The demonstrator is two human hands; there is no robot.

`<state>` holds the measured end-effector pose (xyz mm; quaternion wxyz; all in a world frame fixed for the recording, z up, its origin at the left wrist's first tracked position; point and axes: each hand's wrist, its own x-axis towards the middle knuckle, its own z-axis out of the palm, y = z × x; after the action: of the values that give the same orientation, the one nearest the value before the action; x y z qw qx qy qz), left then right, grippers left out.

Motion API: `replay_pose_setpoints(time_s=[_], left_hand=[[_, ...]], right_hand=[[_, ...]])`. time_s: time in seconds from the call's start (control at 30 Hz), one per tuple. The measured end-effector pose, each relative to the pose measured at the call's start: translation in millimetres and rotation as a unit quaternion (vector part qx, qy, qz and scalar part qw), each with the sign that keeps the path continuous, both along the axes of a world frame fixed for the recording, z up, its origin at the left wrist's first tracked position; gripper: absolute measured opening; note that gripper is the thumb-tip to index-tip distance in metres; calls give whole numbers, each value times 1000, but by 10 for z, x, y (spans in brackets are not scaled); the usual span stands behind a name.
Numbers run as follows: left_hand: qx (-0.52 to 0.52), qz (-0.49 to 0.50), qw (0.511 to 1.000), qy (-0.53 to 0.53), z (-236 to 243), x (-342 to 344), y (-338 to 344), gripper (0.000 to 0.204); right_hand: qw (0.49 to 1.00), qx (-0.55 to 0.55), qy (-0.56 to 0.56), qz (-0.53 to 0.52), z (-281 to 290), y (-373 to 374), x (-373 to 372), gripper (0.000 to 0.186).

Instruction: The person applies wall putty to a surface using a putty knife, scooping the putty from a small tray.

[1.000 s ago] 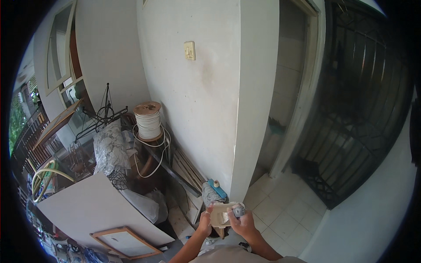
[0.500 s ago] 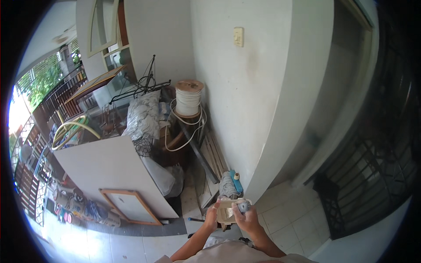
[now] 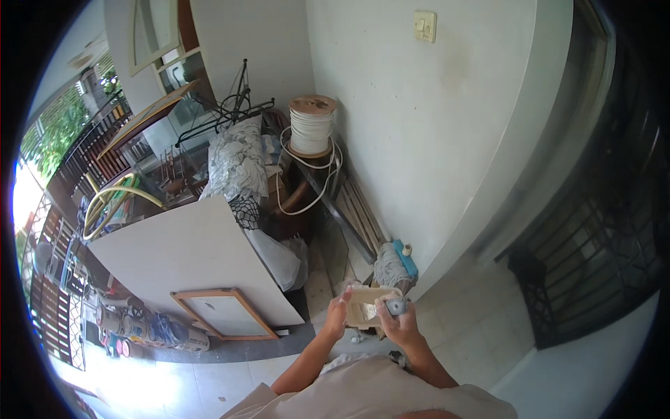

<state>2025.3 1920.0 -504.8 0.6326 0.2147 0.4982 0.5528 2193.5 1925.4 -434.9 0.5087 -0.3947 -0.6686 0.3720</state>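
Observation:
A cream, box-shaped open container (image 3: 362, 296) is held in front of my body. My left hand (image 3: 338, 315) grips its left side, with the thumb along the rim. At its right side my right hand (image 3: 399, 327) is closed around a grey rounded object (image 3: 397, 306); its exact kind is too small to tell. The right thumb reaches over the container's right rim. Pale material shows inside the container, but I cannot make out what it is. Just beyond it stands a grey string mop head (image 3: 391, 267) beside a blue plastic item (image 3: 405, 257).
A large white board (image 3: 199, 258) leans at the left, with a wood-framed panel (image 3: 225, 314) in front. Behind are a spool of white cable (image 3: 311, 129), a wrapped silver bundle (image 3: 236, 160) and long planks (image 3: 359, 209). A wall rises ahead; a dark metal gate (image 3: 593, 279) stands right.
The view has shifted, so the clutter and wall sit differently in it. Both hands and the container appear higher in the picture, and each hand keeps its hold.

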Motion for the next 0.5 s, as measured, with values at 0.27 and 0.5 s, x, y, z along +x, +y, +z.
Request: replay_pose_setpoints(time_s=[0.27,0.5], left_hand=[[38,-39,998,-5,-168,-828,8,53],[30,-111,993,-12,-163,-1262,64,49]], right_hand=[[913,367,-102,-149,-97,-95,-857,7],[989,-28,20,-144,-150,-277,-1375,11]])
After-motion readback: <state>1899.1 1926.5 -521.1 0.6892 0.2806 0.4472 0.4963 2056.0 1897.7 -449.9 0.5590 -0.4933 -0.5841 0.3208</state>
